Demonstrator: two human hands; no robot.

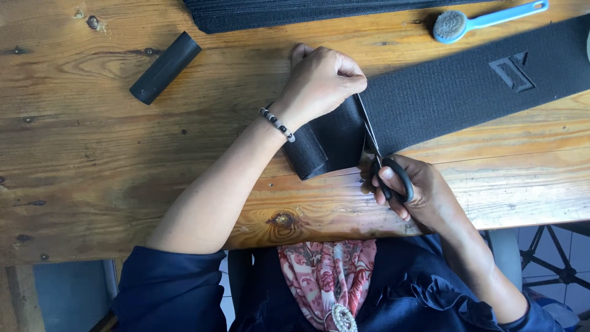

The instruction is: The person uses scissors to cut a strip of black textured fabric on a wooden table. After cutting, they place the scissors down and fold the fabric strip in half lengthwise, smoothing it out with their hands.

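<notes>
A wide black strap (455, 92) lies across the wooden surface (92, 160), running from the middle of it out to the right edge of view. All places below are given from this strap.

The left hand (322, 80) rests on the strap's left end, its grip closed into a loose fist that pinches the fabric and presses it down. A beaded bracelet (276, 124) sits on that wrist. Under and left of this hand the strap's end (319, 144) lies folded or doubled.

The right hand (418, 193) is at the strap's near edge, its grip closed around the black handles of a pair of scissors (384, 166). The blades point away from the person and cross the strap just right of the left hand.

A raised emblem (513, 71) shows on the strap further right. Beyond the strap lie a blue-handled brush (485, 19) and a stack of black fabric (295, 12). Well to the left lies a black tube (165, 67).
</notes>
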